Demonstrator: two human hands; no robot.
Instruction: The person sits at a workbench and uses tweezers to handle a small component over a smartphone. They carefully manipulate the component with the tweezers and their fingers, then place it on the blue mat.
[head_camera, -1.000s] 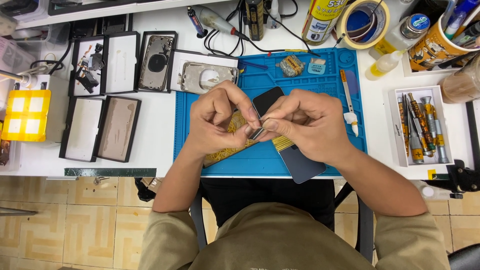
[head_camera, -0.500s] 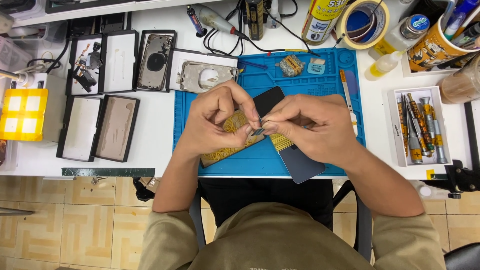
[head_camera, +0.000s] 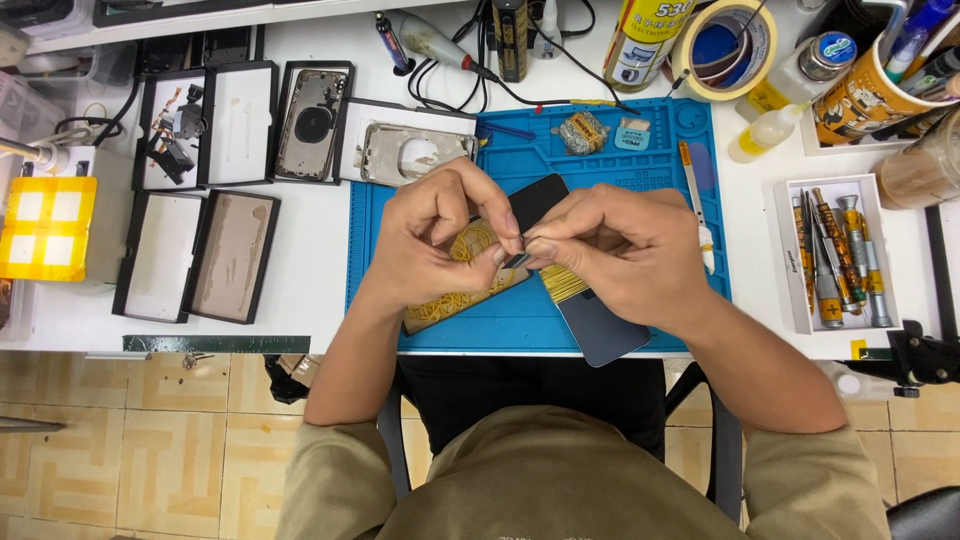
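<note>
Nearest the camera, the person's 2 forearms in olive sleeves come up from the lap and meet over the blue work mat. The left hand and the right hand are pressed together fingertip to fingertip, both pinching 1 small dark flat part that shows only as a sliver between the thumbs and forefingers; what it is cannot be told. Directly under the hands lies a dark phone, slanted across the mat, its lower corner hanging just past the table edge and its upper end showing between the knuckles. A heap of yellow rubber bands lies on the mat under the left hand, some wrapped around the phone beneath the right palm. Beyond the hands, a bare silver phone frame rests in a white box lid at the mat's left corner. Further right, a tray of screwdrivers sits beside the mat, with a tape roll behind it.
</note>
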